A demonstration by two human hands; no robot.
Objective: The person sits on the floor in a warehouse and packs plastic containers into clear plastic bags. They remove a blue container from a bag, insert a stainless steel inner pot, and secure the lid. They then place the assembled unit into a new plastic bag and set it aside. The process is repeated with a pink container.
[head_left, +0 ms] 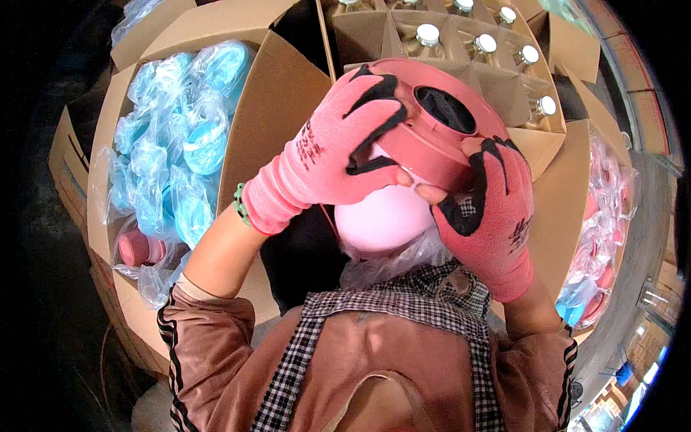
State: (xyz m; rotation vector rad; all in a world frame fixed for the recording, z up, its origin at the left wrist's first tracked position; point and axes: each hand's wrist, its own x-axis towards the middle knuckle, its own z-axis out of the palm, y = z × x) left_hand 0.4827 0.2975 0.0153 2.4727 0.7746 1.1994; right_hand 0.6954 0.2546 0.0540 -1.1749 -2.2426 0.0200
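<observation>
Holding: both hands are on one red round piece [432, 153], in front of the person's chest.
Left hand: this hand [342, 140], in a pink glove with black-coated fingers, is closed on the left side of the piece, with the thumb at its lower edge.
Right hand: this hand [493, 216], in a similar glove, is closed on the right side, and its thumb tip is near the left thumb.
Red round piece: it is tilted between the hands, and its dark oval opening [446, 109] faces up.
Pale pink object: a smooth, rounded object [385, 219] is just below the hands in the view; whether it touches the piece, I cannot tell. Clear film [399, 265] is beside its lower side.
Left carton: this open carton [277, 108] holds blue items [205, 147] in clear wrapping, and one reddish item [135, 248] in a near corner.
Far carton: bottles with white caps [427, 34] stand between cardboard dividers [367, 36].
Right side: pink wrapped items [601, 216] lie in another carton [558, 216].
Clothes: the person wears a black-and-white checked apron [374, 302] over a brown top [403, 345].
</observation>
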